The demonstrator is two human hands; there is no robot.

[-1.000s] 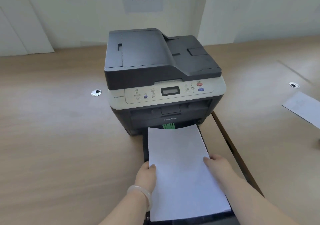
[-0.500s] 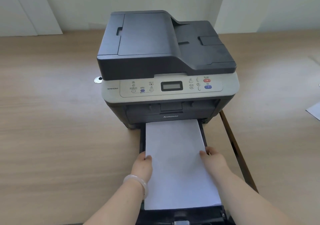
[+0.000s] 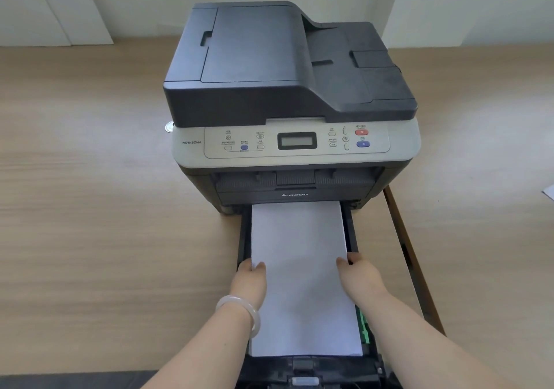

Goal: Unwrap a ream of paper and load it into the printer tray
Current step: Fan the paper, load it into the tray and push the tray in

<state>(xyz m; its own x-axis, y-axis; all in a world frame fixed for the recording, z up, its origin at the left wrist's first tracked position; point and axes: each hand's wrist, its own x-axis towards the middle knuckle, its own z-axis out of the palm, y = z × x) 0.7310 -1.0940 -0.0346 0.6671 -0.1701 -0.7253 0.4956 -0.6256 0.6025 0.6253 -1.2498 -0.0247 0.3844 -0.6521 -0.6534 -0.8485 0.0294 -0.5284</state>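
A dark grey printer [image 3: 287,88] with a light control panel stands on the wooden table. Its black paper tray [image 3: 244,238] is pulled out toward me. A white stack of paper [image 3: 299,253] lies flat in the tray, its far edge under the printer's front. My left hand [image 3: 250,280], with a pale bangle on the wrist, grips the stack's left edge. My right hand [image 3: 359,274] grips the right edge, fingers curled down beside the tray wall. A green paper guide [image 3: 364,328] shows at the tray's right side.
The wooden table [image 3: 90,208] spreads to both sides. A dark seam [image 3: 410,253] runs along the table right of the tray. A sheet corner [image 3: 549,192] lies at the far right edge. A round metal grommet [image 3: 169,126] peeks out left of the printer.
The paper stack has slid further into the tray and settled straight and flat. Both hands stayed on its side edges. The camera moved closer to the printer.
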